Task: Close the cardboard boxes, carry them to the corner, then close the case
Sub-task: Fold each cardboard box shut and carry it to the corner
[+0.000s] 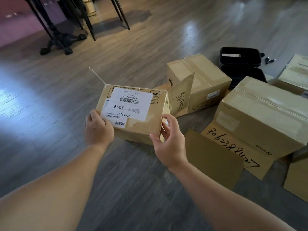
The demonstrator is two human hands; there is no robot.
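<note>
A small cardboard box with white shipping labels sits in front of me, one thin flap sticking up at its far left corner. My left hand grips its near left corner. My right hand holds its near right edge, fingers wrapped on the side. A second box lies behind to the right with a flap hanging open. A larger box with handwriting on its spread flaps lies at the right. An open black case rests on the floor behind them.
Dark wooden floor stretches to the left and ahead. Black table legs and a pedestal base stand at the far left. More cardboard lies at the right edge, and another box at lower right.
</note>
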